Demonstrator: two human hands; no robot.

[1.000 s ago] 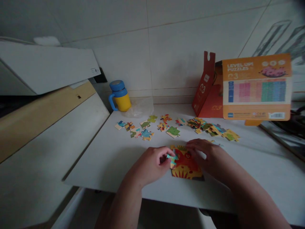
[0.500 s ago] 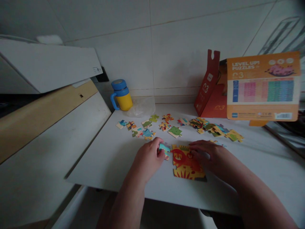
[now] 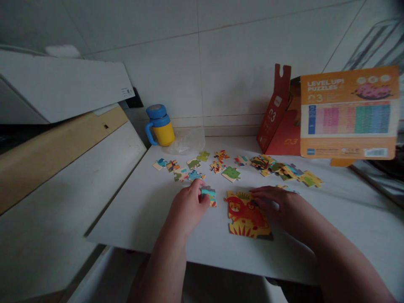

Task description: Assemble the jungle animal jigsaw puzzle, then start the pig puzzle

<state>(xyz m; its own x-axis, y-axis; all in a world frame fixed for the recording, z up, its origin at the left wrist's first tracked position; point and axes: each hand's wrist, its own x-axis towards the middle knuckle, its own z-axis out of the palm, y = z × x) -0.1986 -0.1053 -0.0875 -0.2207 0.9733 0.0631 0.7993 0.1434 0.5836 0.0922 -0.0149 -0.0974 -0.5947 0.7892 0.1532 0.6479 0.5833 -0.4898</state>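
A smooth white table (image 3: 148, 210) with a flat matte top fills the scene and runs back to a wall (image 3: 236, 63) of large, pale, glossy tiles. At the far right stands an orange cardboard box (image 3: 349, 111), rectangular and printed with a colour chart. A red cardboard sleeve (image 3: 276, 113) with a notched tab leans just left of it. In the far left corner a squat yellow mug (image 3: 160, 126) with a blue lid and handle stands just beside a crumpled clear plastic bag (image 3: 187, 145). Near the table's middle lies a joined patch of puzzle (image 3: 244, 216), flat card printed red, orange and yellow with a lion's face, roughly rectangular with knobbed edges. The right hand (image 3: 279, 206) lies spread and unclenched, its fingertips resting on the patch's right side. The left hand (image 3: 187, 206), just left of the patch, pinches a small teal and orange puzzle piece (image 3: 210, 195) between thumb and fingers, low over the table and apart from the patch. Beyond the hands, thin, knobbed, many-coloured loose pieces (image 3: 230, 172) are strewn in a row, thickest at the right.
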